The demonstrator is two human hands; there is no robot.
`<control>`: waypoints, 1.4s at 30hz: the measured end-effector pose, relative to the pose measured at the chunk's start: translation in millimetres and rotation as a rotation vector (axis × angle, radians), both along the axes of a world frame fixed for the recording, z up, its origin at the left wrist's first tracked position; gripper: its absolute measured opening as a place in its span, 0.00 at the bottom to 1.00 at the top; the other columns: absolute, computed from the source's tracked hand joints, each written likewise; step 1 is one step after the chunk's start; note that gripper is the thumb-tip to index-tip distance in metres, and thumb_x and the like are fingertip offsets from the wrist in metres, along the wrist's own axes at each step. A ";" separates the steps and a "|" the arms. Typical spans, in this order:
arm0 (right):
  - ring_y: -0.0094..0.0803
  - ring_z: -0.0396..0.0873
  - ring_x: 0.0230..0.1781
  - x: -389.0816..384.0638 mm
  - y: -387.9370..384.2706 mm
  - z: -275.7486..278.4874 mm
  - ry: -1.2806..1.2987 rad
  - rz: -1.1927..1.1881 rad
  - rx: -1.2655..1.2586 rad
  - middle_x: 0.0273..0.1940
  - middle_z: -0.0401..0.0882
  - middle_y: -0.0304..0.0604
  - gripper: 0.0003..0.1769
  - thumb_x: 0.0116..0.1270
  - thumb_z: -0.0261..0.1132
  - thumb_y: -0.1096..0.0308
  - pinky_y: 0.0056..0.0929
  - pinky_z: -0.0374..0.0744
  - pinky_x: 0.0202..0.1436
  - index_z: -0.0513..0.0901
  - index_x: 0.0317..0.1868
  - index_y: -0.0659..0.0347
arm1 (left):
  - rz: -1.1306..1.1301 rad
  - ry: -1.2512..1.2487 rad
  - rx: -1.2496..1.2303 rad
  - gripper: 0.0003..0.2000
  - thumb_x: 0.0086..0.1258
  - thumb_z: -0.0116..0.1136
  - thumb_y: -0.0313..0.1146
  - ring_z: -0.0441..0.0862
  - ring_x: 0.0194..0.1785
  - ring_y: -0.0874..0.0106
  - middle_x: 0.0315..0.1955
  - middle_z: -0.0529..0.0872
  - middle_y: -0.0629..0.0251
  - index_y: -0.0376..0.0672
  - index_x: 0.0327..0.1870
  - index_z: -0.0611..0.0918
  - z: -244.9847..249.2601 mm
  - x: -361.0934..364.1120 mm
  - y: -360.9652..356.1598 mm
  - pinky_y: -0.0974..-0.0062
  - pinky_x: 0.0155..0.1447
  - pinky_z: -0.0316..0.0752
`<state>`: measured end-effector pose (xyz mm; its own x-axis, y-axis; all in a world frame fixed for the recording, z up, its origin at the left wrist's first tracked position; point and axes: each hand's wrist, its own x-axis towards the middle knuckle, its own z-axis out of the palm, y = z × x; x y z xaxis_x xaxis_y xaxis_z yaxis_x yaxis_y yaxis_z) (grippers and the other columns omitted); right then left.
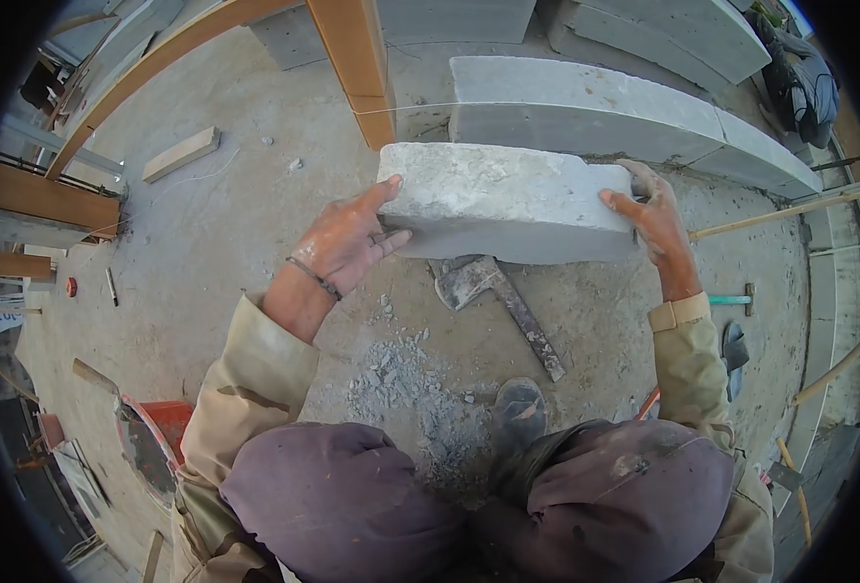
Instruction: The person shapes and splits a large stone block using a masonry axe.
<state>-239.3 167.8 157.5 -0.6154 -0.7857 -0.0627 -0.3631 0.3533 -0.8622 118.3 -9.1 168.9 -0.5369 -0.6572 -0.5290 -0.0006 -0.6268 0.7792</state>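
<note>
A pale grey concrete block with a rough, chipped upper face is held between my two hands, in front of my knees. My left hand grips its left end, thumb on the top edge and fingers at the side. At the right end, my right hand is closed round the corner, its thumb on the near face. Just below the block, a hatchet with a worn, mortar-stained head lies on the floor, partly hidden by the block. Grey rubble is heaped between the hatchet and my left knee.
Beyond the block runs a low row of laid blocks with a string near it. A wooden post stands to its left. A red bucket sits at left, a green-handled hammer at right. Another person is at upper right.
</note>
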 end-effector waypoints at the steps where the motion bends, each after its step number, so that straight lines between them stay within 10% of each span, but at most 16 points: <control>1: 0.41 0.86 0.50 -6.1 -12.7 1.0 0.002 0.017 0.013 0.52 0.87 0.56 0.36 0.63 0.80 0.50 0.33 0.81 0.56 0.86 0.61 0.72 | -0.081 -0.039 0.019 0.43 0.76 0.68 0.53 0.76 0.72 0.54 0.70 0.76 0.41 0.22 0.77 0.66 0.8 -3.5 -15.7 0.56 0.74 0.74; 5: 0.42 0.86 0.52 -30.5 -34.1 -14.6 0.002 -0.118 0.022 0.51 0.88 0.57 0.35 0.65 0.77 0.49 0.33 0.80 0.57 0.86 0.60 0.74 | -0.328 -0.569 -0.421 0.42 0.72 0.72 0.56 0.84 0.66 0.52 0.60 0.85 0.37 0.23 0.71 0.75 -12.3 -20.5 -35.1 0.58 0.69 0.79; 11: 0.41 0.86 0.48 -33.6 -62.0 -22.3 -0.019 -0.175 0.008 0.47 0.89 0.55 0.34 0.66 0.76 0.49 0.34 0.80 0.56 0.88 0.57 0.74 | -0.165 -0.623 -1.070 0.39 0.69 0.74 0.55 0.92 0.52 0.52 0.48 0.90 0.39 0.25 0.66 0.80 -58.7 -28.1 -39.2 0.59 0.58 0.84; 17: 0.38 0.85 0.44 -34.1 -72.0 -17.4 -0.012 -0.157 0.052 0.44 0.89 0.52 0.31 0.67 0.75 0.50 0.33 0.79 0.54 0.89 0.54 0.73 | 0.067 -0.469 -1.021 0.27 0.67 0.79 0.48 0.90 0.41 0.65 0.40 0.92 0.49 0.31 0.51 0.83 -76.8 -42.2 -23.4 0.67 0.48 0.83; 35: 0.35 0.81 0.43 -38.7 -71.8 -27.6 0.028 -0.218 0.068 0.39 0.87 0.45 0.22 0.66 0.77 0.52 0.34 0.75 0.55 0.91 0.46 0.65 | 0.019 -0.518 -0.926 0.32 0.63 0.81 0.48 0.92 0.51 0.56 0.46 0.92 0.42 0.29 0.56 0.82 -58.7 -42.1 -23.7 0.64 0.58 0.85; 37: 0.36 0.82 0.37 -24.9 -76.5 -31.9 0.965 -0.321 -0.154 0.36 0.88 0.47 0.17 0.65 0.77 0.56 0.36 0.77 0.49 0.91 0.41 0.63 | 0.050 -0.511 -0.974 0.31 0.64 0.81 0.47 0.93 0.50 0.57 0.45 0.92 0.43 0.29 0.55 0.82 -63.0 -43.1 -22.9 0.64 0.56 0.85; 42: 0.35 0.78 0.22 66.5 -166.2 41.4 0.436 0.310 0.009 0.22 0.82 0.44 0.15 0.59 0.74 0.60 0.38 0.75 0.30 0.89 0.27 0.65 | 0.046 -0.520 -0.962 0.31 0.62 0.82 0.46 0.93 0.48 0.52 0.44 0.92 0.43 0.31 0.54 0.82 -66.9 -43.7 -22.3 0.61 0.55 0.85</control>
<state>-172.8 1.6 198.8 -0.3255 -0.9353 0.1390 -0.7752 0.1798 -0.6056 74.6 -31.4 102.0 -0.3610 -0.9305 0.0615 -0.4633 0.2362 0.8542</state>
